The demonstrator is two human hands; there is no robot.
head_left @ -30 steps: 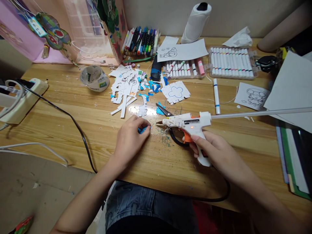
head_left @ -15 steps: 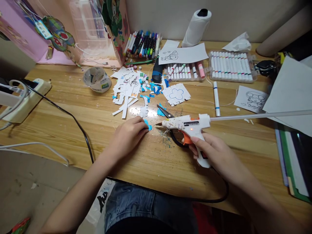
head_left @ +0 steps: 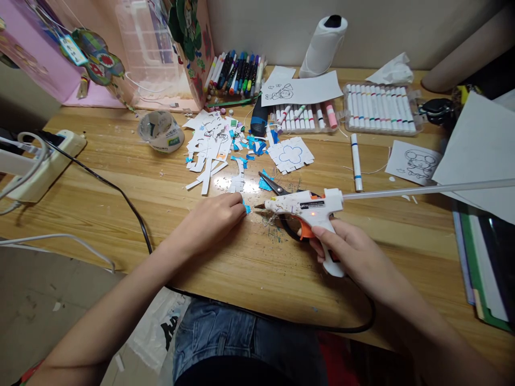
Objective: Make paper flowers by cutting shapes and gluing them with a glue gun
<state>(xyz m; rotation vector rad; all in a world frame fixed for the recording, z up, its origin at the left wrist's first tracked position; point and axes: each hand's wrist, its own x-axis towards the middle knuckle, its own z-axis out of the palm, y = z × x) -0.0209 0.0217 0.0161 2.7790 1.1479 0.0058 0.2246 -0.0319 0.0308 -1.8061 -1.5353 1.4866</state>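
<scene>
My right hand [head_left: 341,244] is closed around the handle of a white hot glue gun [head_left: 298,206] with an orange trigger and a lit orange light. A long clear glue stick [head_left: 422,190] sticks out of its back. The nozzle points left, just short of a small blue paper piece [head_left: 247,208]. My left hand [head_left: 219,217] rests on the table with its fingers pinched on that blue piece, which they mostly hide. Scissors [head_left: 273,183] with dark handles lie partly behind the glue gun.
White and blue paper scraps [head_left: 213,142] lie beyond my hands, beside a cloud drawing [head_left: 290,154]. A plastic cup [head_left: 161,131], a capped marker [head_left: 356,163], marker sets [head_left: 380,110] and a paper roll [head_left: 324,45] stand or lie around. A black cable [head_left: 116,187] crosses the left side from a power strip [head_left: 48,166].
My left fingers have shifted slightly and cover more of the blue paper piece. The glue gun has moved a little to the left, its nozzle still close to the piece.
</scene>
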